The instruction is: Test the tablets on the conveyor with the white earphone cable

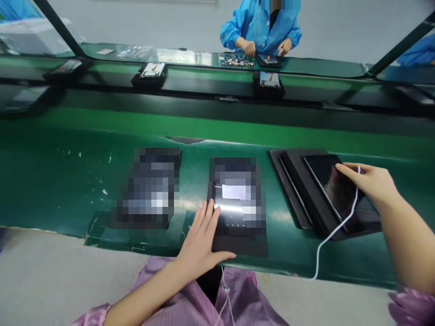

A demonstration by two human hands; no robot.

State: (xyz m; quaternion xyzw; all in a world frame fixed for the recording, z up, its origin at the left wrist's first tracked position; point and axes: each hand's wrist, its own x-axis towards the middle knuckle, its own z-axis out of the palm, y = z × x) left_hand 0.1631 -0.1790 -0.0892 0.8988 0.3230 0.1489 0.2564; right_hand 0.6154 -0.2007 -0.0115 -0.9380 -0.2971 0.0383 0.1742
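Note:
My left hand (200, 237) lies with its fingers stretched out along the left edge of a tablet (234, 226) with a lit screen on a dark cover. At the right, my right hand (369, 181) has its fingers closed at the upper edge of a dark-screened tablet (328, 174); some of those fingers are hidden. A white cable (321, 251) runs from the bench edge up to this hand and across the fingers. Beneath that tablet are black covers or further tablets (295, 181), overlapping one another. To the left, another tablet (149, 185) rests on a dark base, blurred out.
The green bench (68, 181) has a worn front edge. Beyond it, a dark conveyor strip carries black holders (149, 77) with opened devices (270, 79). A co-worker in a blue coat (261, 27) handles parts at the far bench. Dark slanted posts (63, 29) flank the line.

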